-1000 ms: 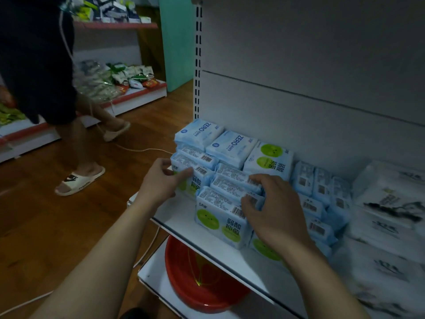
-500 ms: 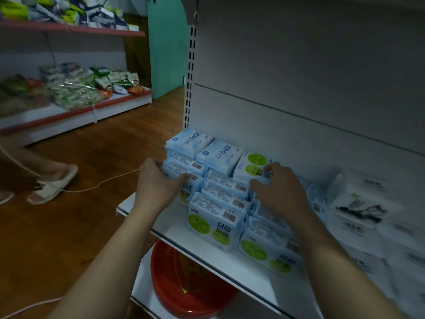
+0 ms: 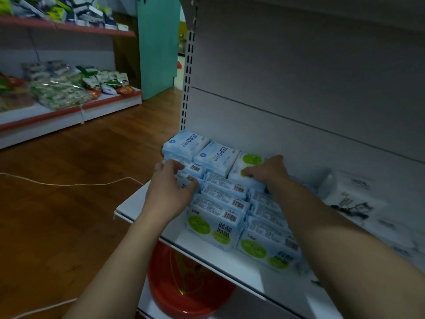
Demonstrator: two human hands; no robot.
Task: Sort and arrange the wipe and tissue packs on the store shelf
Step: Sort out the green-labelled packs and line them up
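Wipe packs [image 3: 220,203] in blue wrappers stand in tight rows on the white shelf [image 3: 138,203], with two ZERO packs [image 3: 213,155] at the back against the wall. Left hand [image 3: 170,189] sits at the left end of the rows, its fingers curled over the left-column packs [image 3: 195,168]. Right hand [image 3: 270,171] reaches to the back, well apart from the left, and grips the green-dot pack [image 3: 249,163] just beside the ZERO packs, fingertips hooked over its front. White tissue packs [image 3: 349,199] lie further right. A red basin [image 3: 188,293] sits on the level below.
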